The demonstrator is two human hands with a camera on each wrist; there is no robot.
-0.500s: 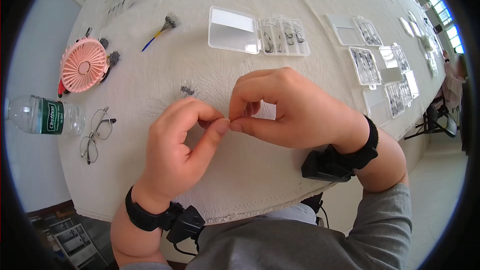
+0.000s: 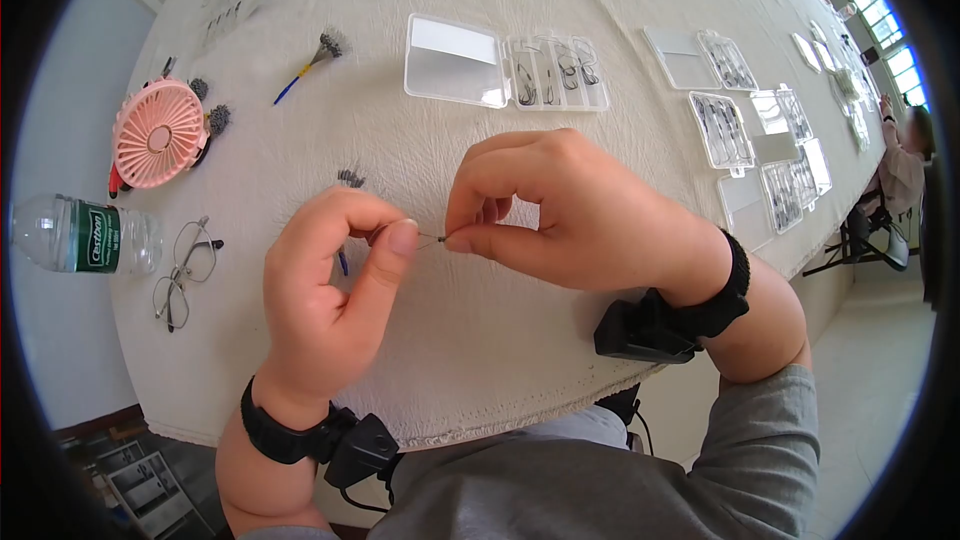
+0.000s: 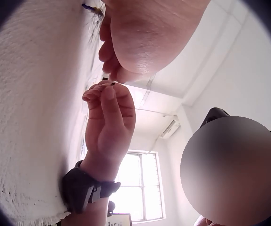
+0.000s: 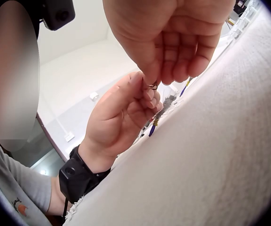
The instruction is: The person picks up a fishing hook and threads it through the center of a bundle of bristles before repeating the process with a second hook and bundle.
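In the head view a thin wire piece (image 2: 428, 238) with a small dark end spans the short gap between the two hands. My left hand (image 2: 338, 290) pinches one end between thumb and forefinger. My right hand (image 2: 570, 210) pinches the dark end at its thumb and fingertip. A small curved dark metal piece (image 4: 153, 87) shows between the fingertips in the right wrist view. A bundle of fine wires (image 2: 350, 178) with a blue tip lies on the cloth behind my left hand, partly covered by it.
An open clear case (image 2: 455, 60) with hooks lies ahead; more cases (image 2: 725, 130) are at the right. A blue-tipped bundle (image 2: 310, 65), pink fan (image 2: 158, 135), glasses (image 2: 182, 270) and bottle (image 2: 85, 235) lie left. Another person (image 2: 905, 160) sits at far right.
My hands have drawn slightly apart, the left moving further left, so the thin wire between them shows. The blue tip by my left hand has come into view.
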